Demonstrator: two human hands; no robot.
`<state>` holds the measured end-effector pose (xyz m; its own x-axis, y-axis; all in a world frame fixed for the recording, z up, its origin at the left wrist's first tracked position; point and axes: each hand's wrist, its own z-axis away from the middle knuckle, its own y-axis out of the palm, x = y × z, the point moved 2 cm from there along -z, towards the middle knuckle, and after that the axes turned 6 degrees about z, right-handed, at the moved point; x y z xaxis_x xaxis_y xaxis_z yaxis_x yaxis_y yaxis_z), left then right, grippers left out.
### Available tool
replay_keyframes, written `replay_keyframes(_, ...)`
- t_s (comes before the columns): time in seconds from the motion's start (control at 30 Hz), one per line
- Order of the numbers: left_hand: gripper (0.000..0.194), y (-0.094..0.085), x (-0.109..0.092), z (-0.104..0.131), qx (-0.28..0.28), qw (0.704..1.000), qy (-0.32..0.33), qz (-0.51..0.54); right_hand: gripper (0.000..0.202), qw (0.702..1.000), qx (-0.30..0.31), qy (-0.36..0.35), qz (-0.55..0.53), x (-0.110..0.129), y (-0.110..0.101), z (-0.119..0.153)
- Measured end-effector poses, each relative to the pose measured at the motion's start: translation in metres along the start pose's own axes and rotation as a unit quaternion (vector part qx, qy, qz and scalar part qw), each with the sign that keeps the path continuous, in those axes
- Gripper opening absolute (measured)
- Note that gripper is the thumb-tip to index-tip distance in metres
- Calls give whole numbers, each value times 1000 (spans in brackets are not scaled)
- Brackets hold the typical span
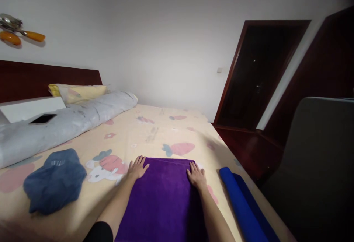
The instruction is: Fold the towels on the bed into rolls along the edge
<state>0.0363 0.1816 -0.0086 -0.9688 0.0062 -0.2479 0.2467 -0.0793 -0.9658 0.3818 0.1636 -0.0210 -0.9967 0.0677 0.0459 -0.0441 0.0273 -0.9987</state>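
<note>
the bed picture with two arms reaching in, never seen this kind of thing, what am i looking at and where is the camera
There is no robot here. One camera, worn on a person's head, looks forward and down, so the bare arms at the bottom are the wearer's own. The left hand and right hand lie flat on the far corners of a purple cloth; neither grips anything else. The cloth is spread on a bed with a patterned sheet. To its left lies a crumpled blue cloth item, to its right a rolled blue one. Farther back, a dark phone-like object rests on a long grey bundle.
</note>
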Motion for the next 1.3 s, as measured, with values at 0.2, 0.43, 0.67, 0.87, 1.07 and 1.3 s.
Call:
replay_keyframes(0.2, 64, -4, -20, 26, -66, 997, -11, -27, 67, 996, -83, 36, 22, 14, -10, 17)
replay_keyframes(0.43, 67, 44, -83, 109, -60, 985, 162, 25, 59, 989, -60, -122, -54, 81, -10, 91)
replay_keyframes(0.67, 58, 69, -71, 189, -51, 972, 223, 54, 57, 972, -36, -208, -99, 82, 11, 173)
replay_keyframes(0.87, 56, 47, -4, 217, -78, 987, 139, 12, 59, 981, -71, -164, -80, 7, 18, 191)
replay_keyframes(1.07, 58, 46, 46, 228, -109, 986, 122, -30, 65, 982, -138, -120, -47, -35, 34, 206)
replay_keyframes(1.3, 47, 39, 71, 253, -214, 942, 255, -35, 41, 964, -117, -229, -60, -48, 37, 232)
